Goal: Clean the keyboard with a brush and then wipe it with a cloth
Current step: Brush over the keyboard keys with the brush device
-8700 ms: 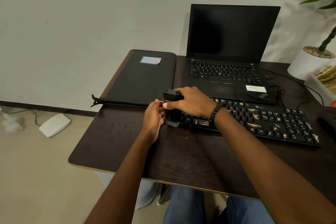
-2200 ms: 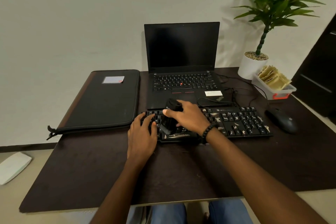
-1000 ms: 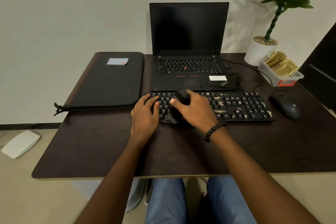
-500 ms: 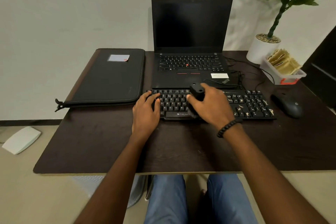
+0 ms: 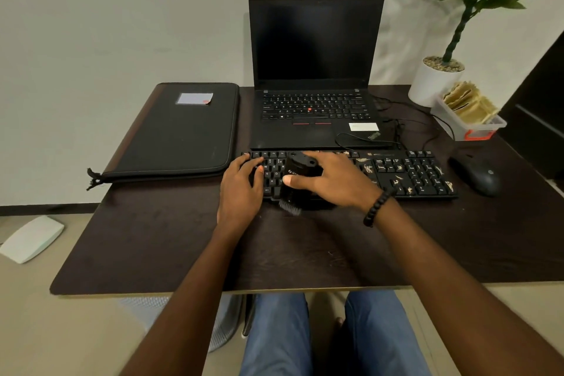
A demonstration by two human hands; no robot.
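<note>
Fingers [image 5: 317, 162] of the right hand [image 5: 332, 180] curled round the black brush [image 5: 297, 180], thumb across its near face, bristles at the front edge of the keyboard [image 5: 406, 174]. The left hand [image 5: 241, 189] lay flat on the keyboard's left end, its fingers loosely spread over the keys, seemingly steadying it.

The keyboard sat across the middle of the desk [image 5: 305, 247], just in front of the laptop [image 5: 314, 94], with pale crumbs scattered over its right half. It looked light and stiff, likely to slide under a hard stroke, so pressing down on an end seemed the sensible hold. The brush appeared rigid in the body, soft at the bristles (a short, chunky grip).

Room was tight behind, where a cable [image 5: 354, 143] looped by the laptop, and to the right, where a mouse [image 5: 479, 174] rested. Open desk lay toward the near edge.
</note>
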